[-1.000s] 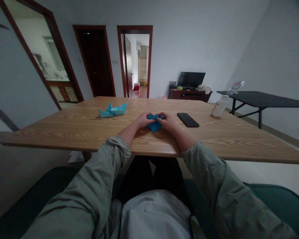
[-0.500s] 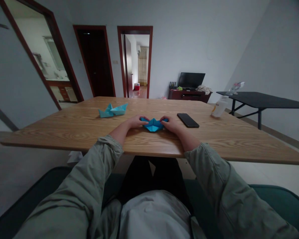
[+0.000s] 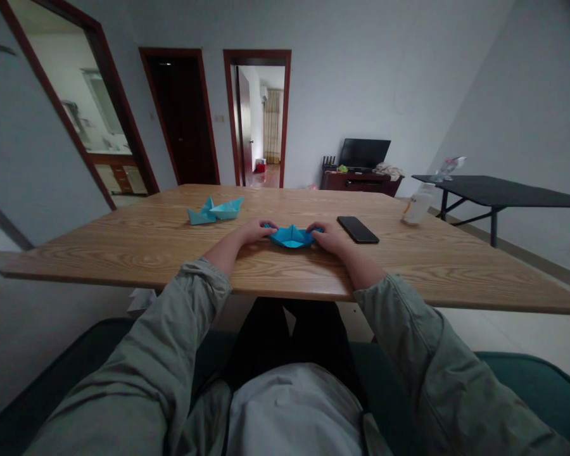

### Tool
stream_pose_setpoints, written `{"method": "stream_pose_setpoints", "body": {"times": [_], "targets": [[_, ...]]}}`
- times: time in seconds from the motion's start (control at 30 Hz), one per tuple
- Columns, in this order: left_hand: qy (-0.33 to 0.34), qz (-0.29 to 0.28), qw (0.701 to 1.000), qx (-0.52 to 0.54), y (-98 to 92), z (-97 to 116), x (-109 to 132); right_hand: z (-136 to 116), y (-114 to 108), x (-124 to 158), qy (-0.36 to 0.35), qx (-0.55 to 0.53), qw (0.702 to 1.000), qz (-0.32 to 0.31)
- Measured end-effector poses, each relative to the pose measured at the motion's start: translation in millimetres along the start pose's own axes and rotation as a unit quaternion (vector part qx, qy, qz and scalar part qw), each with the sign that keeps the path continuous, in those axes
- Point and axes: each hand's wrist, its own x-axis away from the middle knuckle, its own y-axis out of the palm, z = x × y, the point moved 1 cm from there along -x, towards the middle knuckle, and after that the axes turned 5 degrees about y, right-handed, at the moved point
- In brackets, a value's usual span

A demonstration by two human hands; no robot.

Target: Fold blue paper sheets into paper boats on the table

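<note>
A blue folded paper boat lies spread out on the wooden table in front of me. My left hand pinches its left tip and my right hand pinches its right tip, both resting on the tabletop. Further back to the left lie two finished light-blue paper boats, side by side and apart from my hands.
A black phone lies just right of my right hand. A white bottle stands at the table's far right edge. Beyond are a black side table, a TV on a low cabinet and open doorways.
The blue paper was bunched up between my hands. My hands have moved apart and pulled it out flat into a wide boat shape on the table.
</note>
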Motion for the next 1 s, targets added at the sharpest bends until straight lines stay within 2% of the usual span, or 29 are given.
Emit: {"method": "stream_pose_setpoints", "body": {"times": [0.3, 0.5, 0.73, 1.0], "targets": [[-0.043, -0.002, 0.992, 0.12, -1.1, -3.3, 2.6, 0.1, -1.1, -2.5, 0.008, 0.01, 1.0, -0.002], [-0.032, 0.001, 0.996, 0.082, 3.7, -3.3, -2.5, 10.3, 8.0, -10.9, 0.002, 0.013, 1.0, -0.007], [-0.014, -0.014, 1.0, -0.002, 2.0, 5.9, -2.7, 1.1, 3.5, -8.1, -0.014, -0.006, 0.998, -0.064], [-0.035, -0.016, 0.998, 0.05, 3.9, 0.6, -4.7, 1.0, 0.9, -5.5, -0.054, -0.017, 0.992, -0.112]]}}
